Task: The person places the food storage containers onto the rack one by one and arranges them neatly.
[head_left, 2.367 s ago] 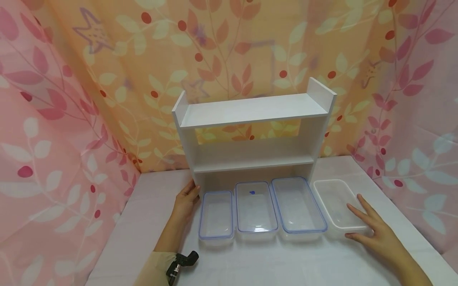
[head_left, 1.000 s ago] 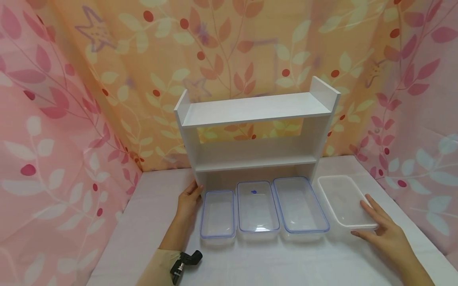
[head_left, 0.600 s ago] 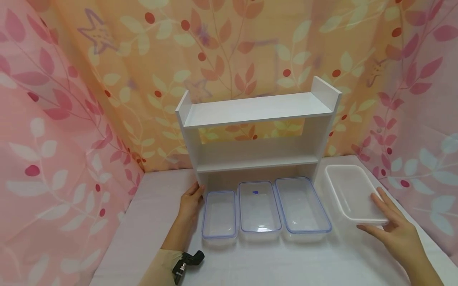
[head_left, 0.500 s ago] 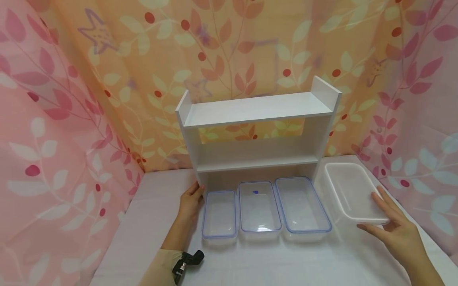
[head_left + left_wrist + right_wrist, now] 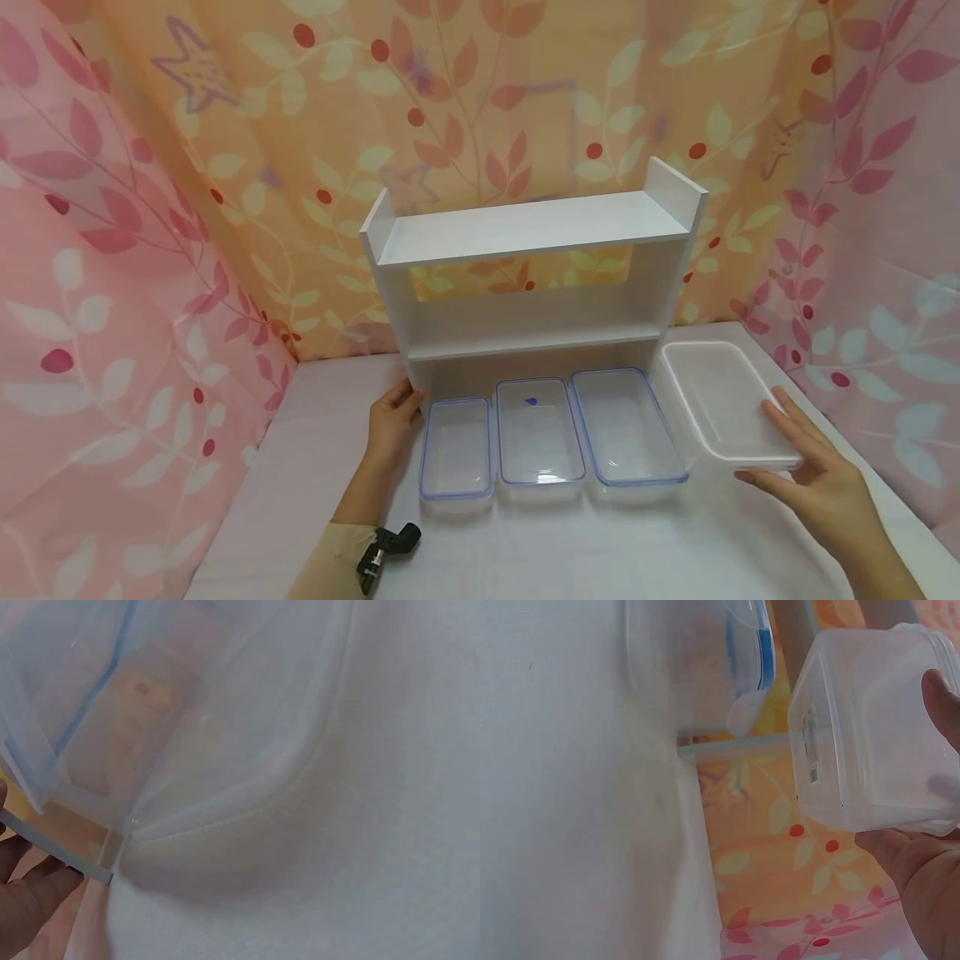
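My left hand [image 5: 392, 417] grips the lower front edge of the left side panel of a white shelf [image 5: 525, 229]; in the left wrist view, fingers [image 5: 46, 889] lie on the near side of that panel. My right hand [image 5: 825, 483] holds a clear food container with a whitish rim [image 5: 723, 400] by its right side, thumb on one side and fingers on the other. The right wrist view shows this food container [image 5: 877, 735] raised off the table, its underside visible.
Three blue-rimmed clear containers stand in a row before the shelf: a small one [image 5: 456, 450], a middle one [image 5: 538, 433] and a right one [image 5: 628, 429]. White cloth covers the table [image 5: 525, 558]. Patterned curtains [image 5: 480, 100] enclose the back and sides.
My right hand has closed on the whitish-rimmed food container and lifted it from the table. Over the last half second it moved slightly left. My left hand stays on the shelf panel.
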{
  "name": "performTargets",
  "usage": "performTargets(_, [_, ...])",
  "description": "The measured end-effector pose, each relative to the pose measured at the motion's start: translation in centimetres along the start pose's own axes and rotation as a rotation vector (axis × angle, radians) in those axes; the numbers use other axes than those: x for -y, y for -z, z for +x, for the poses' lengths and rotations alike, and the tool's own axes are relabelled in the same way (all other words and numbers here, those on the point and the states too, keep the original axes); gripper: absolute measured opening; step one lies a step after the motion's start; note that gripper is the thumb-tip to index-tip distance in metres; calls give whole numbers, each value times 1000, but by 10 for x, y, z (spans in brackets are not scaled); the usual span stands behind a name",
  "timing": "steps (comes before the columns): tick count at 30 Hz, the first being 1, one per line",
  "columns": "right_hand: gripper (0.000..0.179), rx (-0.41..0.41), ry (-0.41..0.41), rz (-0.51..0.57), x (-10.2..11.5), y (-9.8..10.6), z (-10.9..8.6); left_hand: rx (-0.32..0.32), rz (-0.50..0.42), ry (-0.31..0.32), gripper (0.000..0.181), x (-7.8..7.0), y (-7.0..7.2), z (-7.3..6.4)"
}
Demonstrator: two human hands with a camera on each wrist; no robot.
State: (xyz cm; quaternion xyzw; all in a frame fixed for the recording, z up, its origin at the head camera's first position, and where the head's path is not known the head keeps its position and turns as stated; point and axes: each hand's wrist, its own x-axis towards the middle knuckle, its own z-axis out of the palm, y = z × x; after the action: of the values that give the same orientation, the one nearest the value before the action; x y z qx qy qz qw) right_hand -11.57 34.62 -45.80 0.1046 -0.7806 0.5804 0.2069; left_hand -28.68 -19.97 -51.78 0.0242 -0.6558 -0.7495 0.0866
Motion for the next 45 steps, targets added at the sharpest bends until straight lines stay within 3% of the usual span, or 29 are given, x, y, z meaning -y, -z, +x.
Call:
performTargets(3, [94,5,6,8,5,-5,0,6,-22,3,46,-1,1,0])
performTargets(10, [96,23,40,-85,19,-15,5,10,0,23,46,-4,1,-2])
performTargets(22, [94,94,99,-4,48,-35,22,24,28,33,49,-6,3,-1])
performTargets(32, [90,96,110,-7,70,-52,33,57,4,63,52,-6,9,0])
performTargets(39, [90,105,158,84,82,-62,40,69,10,56,52,-5,10,2])
performTargets(45, [91,145,198,92,94,-69,46,76,-24,50,53,-3,10,3])
